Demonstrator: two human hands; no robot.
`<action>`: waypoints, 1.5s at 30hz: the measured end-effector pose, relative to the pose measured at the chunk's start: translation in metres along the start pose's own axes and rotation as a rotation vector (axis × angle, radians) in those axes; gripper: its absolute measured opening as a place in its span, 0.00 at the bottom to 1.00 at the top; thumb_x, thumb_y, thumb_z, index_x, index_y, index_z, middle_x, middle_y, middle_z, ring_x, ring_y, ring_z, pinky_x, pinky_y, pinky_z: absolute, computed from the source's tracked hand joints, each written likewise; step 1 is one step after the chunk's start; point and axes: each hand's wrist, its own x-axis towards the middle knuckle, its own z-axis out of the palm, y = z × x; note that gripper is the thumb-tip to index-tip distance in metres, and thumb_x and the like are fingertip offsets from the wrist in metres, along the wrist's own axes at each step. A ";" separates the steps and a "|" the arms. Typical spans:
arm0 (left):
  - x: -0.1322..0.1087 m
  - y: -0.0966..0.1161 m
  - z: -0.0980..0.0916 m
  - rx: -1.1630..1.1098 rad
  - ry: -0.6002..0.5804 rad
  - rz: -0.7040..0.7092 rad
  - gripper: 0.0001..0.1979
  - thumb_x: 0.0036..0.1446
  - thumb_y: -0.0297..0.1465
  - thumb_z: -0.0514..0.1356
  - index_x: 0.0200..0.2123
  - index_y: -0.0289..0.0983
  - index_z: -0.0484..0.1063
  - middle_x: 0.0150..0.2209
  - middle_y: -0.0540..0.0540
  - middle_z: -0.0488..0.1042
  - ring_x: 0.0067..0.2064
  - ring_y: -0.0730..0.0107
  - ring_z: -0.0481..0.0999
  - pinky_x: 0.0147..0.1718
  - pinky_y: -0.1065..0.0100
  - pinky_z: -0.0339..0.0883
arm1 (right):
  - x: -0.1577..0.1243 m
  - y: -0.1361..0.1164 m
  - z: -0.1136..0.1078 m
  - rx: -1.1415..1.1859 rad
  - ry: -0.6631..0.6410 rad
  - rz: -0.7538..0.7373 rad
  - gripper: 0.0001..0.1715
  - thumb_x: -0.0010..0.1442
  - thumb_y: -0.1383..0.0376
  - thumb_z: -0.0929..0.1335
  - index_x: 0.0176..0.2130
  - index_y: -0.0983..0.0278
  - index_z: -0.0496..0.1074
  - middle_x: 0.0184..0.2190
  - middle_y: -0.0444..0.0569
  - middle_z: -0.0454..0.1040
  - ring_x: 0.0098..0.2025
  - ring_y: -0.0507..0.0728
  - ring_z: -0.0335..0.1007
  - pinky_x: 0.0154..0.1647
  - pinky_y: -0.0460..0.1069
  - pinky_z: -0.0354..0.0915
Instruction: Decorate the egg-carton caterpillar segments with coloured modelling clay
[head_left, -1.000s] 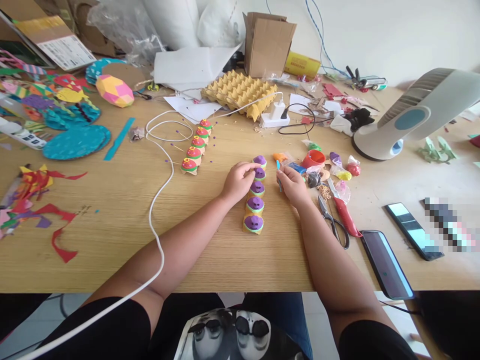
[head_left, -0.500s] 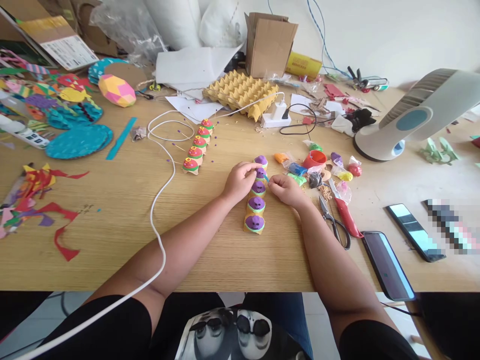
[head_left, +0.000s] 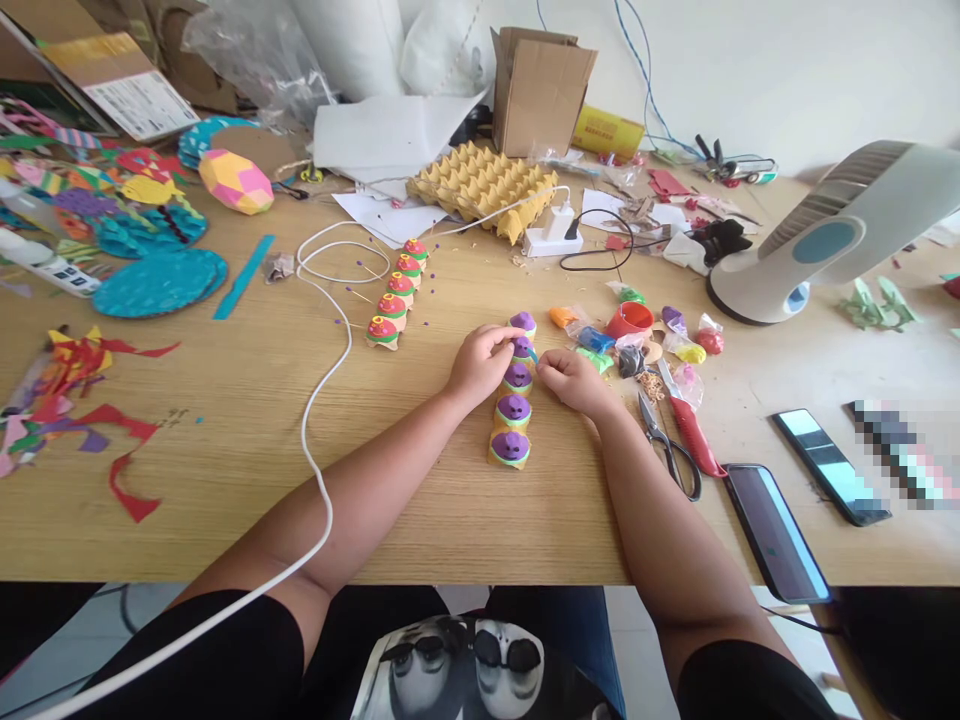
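Observation:
A row of egg-carton cups topped with purple clay, the purple caterpillar, lies in the middle of the wooden table. My left hand curls round the second cup from the far end and steadies it. My right hand pinches a small thin blue tool and holds its tip against that same cup. A second row of cups with red and green tops, the red caterpillar, lies further left, untouched.
Small bags of coloured clay and a red cup lie right of my hands, with red-handled scissors and two phones nearer the edge. A white cable, a yellow egg tray, a fan and paper crafts crowd the table.
My right hand moved left from beside the clay bags to the purple caterpillar, bringing the blue tool's tip to the second cup. My left hand stayed on the cup.

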 end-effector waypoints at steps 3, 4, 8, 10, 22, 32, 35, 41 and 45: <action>0.000 0.001 0.000 -0.004 -0.002 -0.007 0.15 0.60 0.25 0.57 0.46 0.41 0.80 0.48 0.46 0.80 0.51 0.64 0.78 0.54 0.63 0.71 | -0.001 0.001 -0.001 0.089 0.018 0.054 0.16 0.59 0.60 0.64 0.22 0.62 0.63 0.19 0.39 0.57 0.23 0.50 0.51 0.25 0.47 0.49; 0.000 0.001 0.000 -0.006 -0.002 -0.008 0.15 0.60 0.25 0.57 0.46 0.41 0.80 0.48 0.46 0.80 0.51 0.63 0.78 0.54 0.63 0.71 | -0.001 0.001 0.000 0.140 0.044 0.075 0.16 0.59 0.58 0.65 0.23 0.62 0.64 0.19 0.39 0.57 0.22 0.50 0.51 0.24 0.47 0.48; 0.000 0.002 0.000 -0.005 0.005 -0.016 0.15 0.59 0.24 0.58 0.45 0.41 0.81 0.48 0.46 0.80 0.52 0.63 0.78 0.55 0.62 0.71 | 0.001 0.005 0.005 0.437 0.212 0.138 0.18 0.57 0.49 0.70 0.30 0.60 0.67 0.19 0.37 0.58 0.20 0.49 0.48 0.21 0.46 0.45; 0.000 0.003 0.000 -0.006 0.011 -0.025 0.15 0.60 0.24 0.58 0.45 0.41 0.81 0.47 0.46 0.80 0.52 0.63 0.78 0.55 0.62 0.71 | 0.004 0.005 0.008 0.605 0.270 0.145 0.21 0.54 0.47 0.72 0.32 0.59 0.65 0.19 0.36 0.59 0.19 0.48 0.47 0.20 0.46 0.44; 0.000 0.001 0.000 0.005 0.007 -0.025 0.15 0.60 0.25 0.58 0.46 0.42 0.81 0.48 0.46 0.80 0.52 0.62 0.77 0.57 0.62 0.70 | 0.012 0.008 0.018 0.946 0.398 0.195 0.22 0.48 0.56 0.76 0.32 0.60 0.62 0.23 0.38 0.68 0.21 0.46 0.56 0.19 0.42 0.49; 0.000 0.002 0.000 -0.003 0.003 -0.016 0.15 0.60 0.24 0.58 0.46 0.40 0.81 0.48 0.46 0.80 0.52 0.62 0.77 0.55 0.61 0.70 | 0.012 0.009 0.019 1.026 0.404 0.206 0.23 0.44 0.57 0.80 0.31 0.61 0.67 0.24 0.41 0.74 0.22 0.45 0.62 0.18 0.39 0.52; 0.000 0.002 0.000 -0.004 0.006 -0.015 0.15 0.59 0.24 0.58 0.46 0.41 0.81 0.48 0.46 0.80 0.52 0.62 0.77 0.55 0.61 0.70 | 0.013 0.009 0.019 1.029 0.409 0.209 0.22 0.45 0.58 0.80 0.31 0.61 0.67 0.24 0.40 0.74 0.22 0.45 0.62 0.18 0.40 0.52; 0.001 -0.001 0.001 -0.011 0.011 -0.005 0.15 0.59 0.24 0.58 0.46 0.41 0.81 0.48 0.46 0.80 0.52 0.62 0.77 0.55 0.61 0.70 | 0.012 0.008 0.018 1.019 0.405 0.207 0.20 0.46 0.58 0.79 0.31 0.61 0.68 0.24 0.40 0.74 0.22 0.45 0.61 0.18 0.40 0.53; 0.000 -0.001 0.001 -0.009 0.015 -0.008 0.15 0.59 0.24 0.58 0.45 0.41 0.81 0.47 0.46 0.80 0.51 0.63 0.78 0.55 0.61 0.71 | 0.012 0.007 0.018 1.023 0.406 0.194 0.19 0.46 0.59 0.79 0.31 0.61 0.68 0.24 0.41 0.75 0.22 0.45 0.61 0.18 0.40 0.53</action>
